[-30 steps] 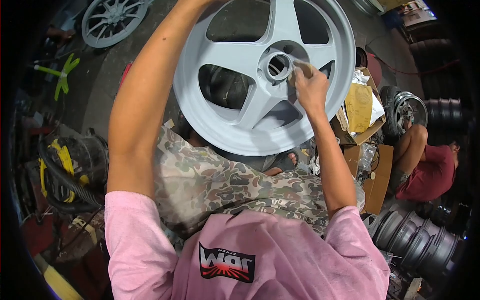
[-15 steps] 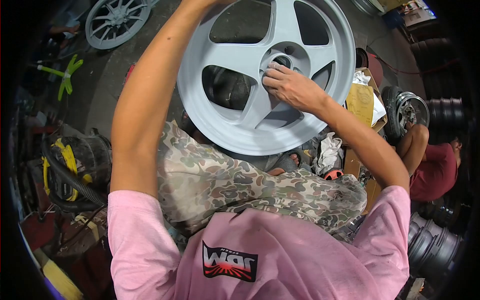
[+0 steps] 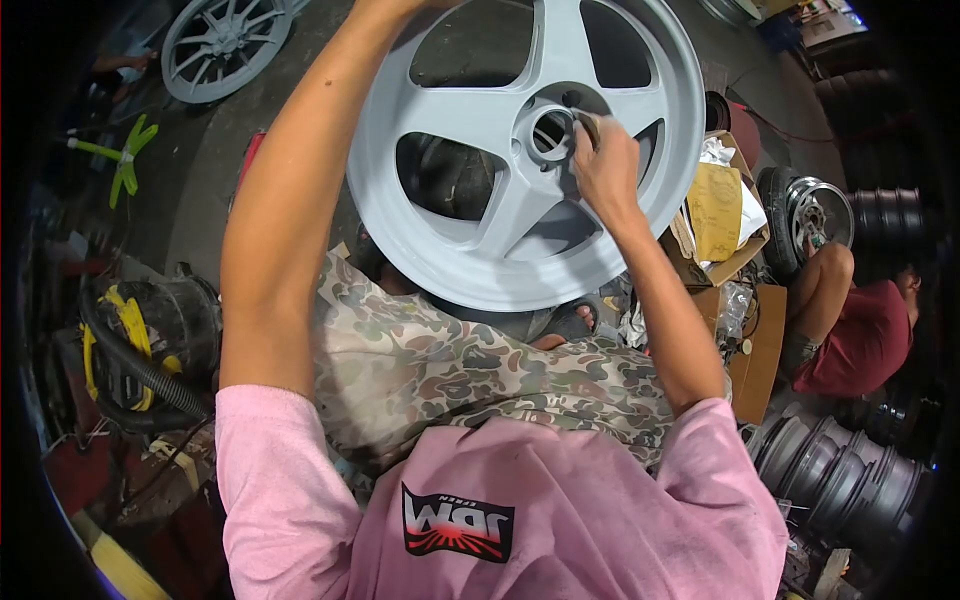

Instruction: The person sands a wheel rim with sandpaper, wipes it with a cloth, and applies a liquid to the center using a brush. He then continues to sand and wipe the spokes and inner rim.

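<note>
Wheel rim (image 3: pixel 500 180) leans upright against my knees, evenly grey. My right hand (image 3: pixel 603 165) pinches a small sanding pad (image 3: pixel 588 125) against the hub; my left hand, past the rim's top, is unseen. Spokes look untouched yet.

Wheel: grey-primed five-spoke rim (image 3: pixel 500 210), matte, upper centre of the frame.
Pose: standing on edge, face toward the camera, lower edge by the camouflage-clad lap.
Hub: open round centre bore, raised collar.
Pad: small tan piece, probably sandpaper (image 3: pixel 588 128), pressed just right of the bore, mostly hidden.
</note>
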Motion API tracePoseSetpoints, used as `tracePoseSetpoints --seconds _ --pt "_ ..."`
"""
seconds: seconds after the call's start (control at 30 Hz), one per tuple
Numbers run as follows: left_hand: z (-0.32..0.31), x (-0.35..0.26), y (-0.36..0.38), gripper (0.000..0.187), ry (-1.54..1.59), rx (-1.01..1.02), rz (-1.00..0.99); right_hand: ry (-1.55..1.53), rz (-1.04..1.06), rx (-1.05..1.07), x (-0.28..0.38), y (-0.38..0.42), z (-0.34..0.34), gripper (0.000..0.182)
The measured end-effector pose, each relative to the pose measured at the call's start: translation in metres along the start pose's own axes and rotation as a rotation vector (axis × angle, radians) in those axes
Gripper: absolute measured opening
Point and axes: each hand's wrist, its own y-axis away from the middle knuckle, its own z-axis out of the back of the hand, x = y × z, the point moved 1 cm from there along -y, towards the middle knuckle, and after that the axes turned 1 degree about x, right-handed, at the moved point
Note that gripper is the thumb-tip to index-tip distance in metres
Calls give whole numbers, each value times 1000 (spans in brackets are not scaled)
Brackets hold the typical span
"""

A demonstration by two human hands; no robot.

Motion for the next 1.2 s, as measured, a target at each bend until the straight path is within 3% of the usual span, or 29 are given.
tracePoseSetpoints --seconds 0.07,0.13,0.2,0.23,0.27,0.33,0.37,0.43,0.5,0.57,0.67,0.7,0.73,0.8,0.93,1.03,1.1,1.2 --pt "3 -3 1 39 56 31 45 -54 -480 157 1 13 3 16" --pt "1 -3 0 39 33 8 0 -63 -528 147 -14 37 -8 19" --pt "3 -3 0 39 11 27 24 -641 -734 142 -4 54 -10 21" --pt "4 -3 1 38 -14 47 59 -814 -777 263 5 58 5 24" --pt "5 -5 2 38 -16 48 59 -816 -777 263 10 59 15 24" --pt "8 -10 9 36 -30 12 45 -557 -477 55 6 60 37 26" --pt "10 -12 15 36 -29 10 44 -555 -476 54 -7 61 48 26" --pt "17 -17 32 37 105 -12 53 -25 -343 -22 -42 62 70 30" --pt "34 -41 65 41 113 18 197 -42 -394 59 -73 83 63 31" --pt "24 -10 104 50 -53 -57 152 -62 -396 178 -90 106 46 35" --pt "17 -31 173 40 110 -45 352 -19 -273 17 -81 107 42 36" --pt "3 -24 200 39 23 -39 397 -10 -262 19 -83 104 41 37" --pt "-8 -34 217 36 130 -106 409 -15 -266 11 -87 101 39 37" --pt "-14 -51 227 36 260 -36 594 -23 -309 3 -97 98 33 39" --pt "-11 -48 217 36 280 -104 556 47 -449 72 -102 97 25 42" --pt "0 -32 188 36 59 -180 360 -42 -463 34 -88 104 21 48" --pt "14 -26 148 39 -55 -150 365 -114 -447 23 -65 129 9 52" --pt "13 -8 75 49 -327 -40 211 -390 -703 115 -15 153 10 54"
